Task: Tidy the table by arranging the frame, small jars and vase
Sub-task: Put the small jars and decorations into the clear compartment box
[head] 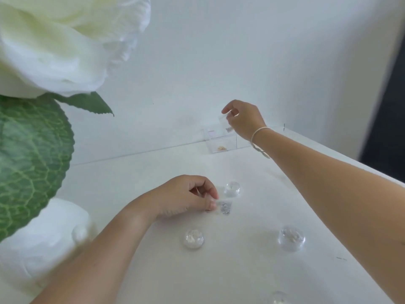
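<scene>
On the white table (153, 270) my left hand (186, 197) pinches a small clear jar with silver glitter (223, 207) lying on the surface. My right hand (243, 119) holds a small clear jar (225, 123) up over an open clear box (221, 141) at the back edge by the wall. Three round clear jars stand loose: one behind my left hand (231, 188), one in front (193, 238), one to the right (291, 238). A white vase (43, 242) with a big white flower (61, 40) stands at the left. The frame is not in view.
Large green leaves (30, 163) hang over the table's left side. Another clear jar (279, 298) shows partly at the bottom edge. A white wall runs behind the table, and the table's right edge slants down past my right forearm.
</scene>
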The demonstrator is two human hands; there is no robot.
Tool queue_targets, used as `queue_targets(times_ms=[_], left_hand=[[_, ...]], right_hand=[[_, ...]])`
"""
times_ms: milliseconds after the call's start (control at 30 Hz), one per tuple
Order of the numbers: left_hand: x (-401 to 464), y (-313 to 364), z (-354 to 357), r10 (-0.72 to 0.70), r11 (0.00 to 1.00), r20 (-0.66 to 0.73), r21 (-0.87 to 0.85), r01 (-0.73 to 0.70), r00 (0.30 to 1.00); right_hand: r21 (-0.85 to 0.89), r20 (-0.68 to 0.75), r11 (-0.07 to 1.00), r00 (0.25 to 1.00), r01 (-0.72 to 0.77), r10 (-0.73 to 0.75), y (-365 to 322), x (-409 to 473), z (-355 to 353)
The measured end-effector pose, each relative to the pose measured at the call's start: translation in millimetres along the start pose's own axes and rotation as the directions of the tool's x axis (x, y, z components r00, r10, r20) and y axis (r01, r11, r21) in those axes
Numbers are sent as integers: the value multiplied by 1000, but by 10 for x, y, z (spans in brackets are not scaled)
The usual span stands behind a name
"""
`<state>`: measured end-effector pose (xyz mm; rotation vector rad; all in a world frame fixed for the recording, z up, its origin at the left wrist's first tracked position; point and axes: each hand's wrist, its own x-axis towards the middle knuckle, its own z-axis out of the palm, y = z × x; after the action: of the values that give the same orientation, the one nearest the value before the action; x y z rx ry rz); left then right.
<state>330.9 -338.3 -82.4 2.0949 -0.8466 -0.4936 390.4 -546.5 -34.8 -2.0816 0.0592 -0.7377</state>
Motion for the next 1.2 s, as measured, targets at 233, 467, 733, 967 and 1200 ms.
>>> queue_targets(times_ms=[233, 467, 733, 967, 1200], left_hand=[[172, -174, -177, -19, 995, -33, -94, 16, 999], [179, -179, -145, -3, 991, -81, -134, -7, 997], [165, -198, -143, 16, 981, -107, -192, -36, 994], [185, -179, -152, 1, 961, -275, -264, -77, 961], [186, -82, -139, 28, 974, -436, -192, -123, 899]], right_hand=[[-61, -31, 996, 997, -72, 70, 198, 412, 354], [-171, 31, 981, 995, -91, 98, 306, 388, 368], [-488, 82, 865, 993, 114, -84, 272, 141, 41], [-331, 101, 923, 980, 196, -171, 266, -388, -360], [-361, 405, 913, 914, 189, -29, 380, -954, -508]])
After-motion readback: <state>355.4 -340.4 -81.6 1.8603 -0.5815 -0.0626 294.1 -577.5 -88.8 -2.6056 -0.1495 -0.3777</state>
